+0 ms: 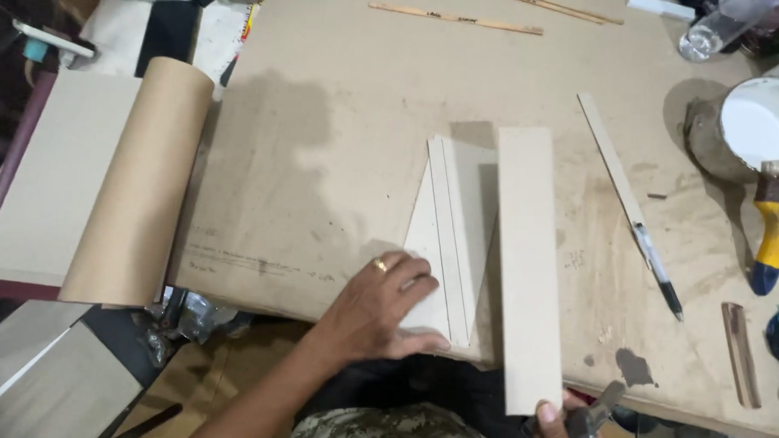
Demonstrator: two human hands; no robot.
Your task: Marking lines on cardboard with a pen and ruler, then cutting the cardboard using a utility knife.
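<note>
My left hand [380, 307], with a gold ring on one finger, lies flat on a stack of grey cardboard pieces [450, 234] near the table's front edge. A long rectangular grey board strip [529, 266] lies over the right side of that stack and reaches past the table edge. My right hand [562, 418] is at the bottom of the view, its thumb on the strip's near end, and it grips a grey tool [591, 415], probably a cutter. Only part of the right hand shows.
A rolled brown board [138, 180] lies at the left. A thin card strip [610, 155] and a pen [659, 270] lie right of the board strip. A tub of white glue [753, 124], a yellow-handled brush [774, 227], wooden rulers [456, 18] and a plastic bottle [724, 22] sit further off.
</note>
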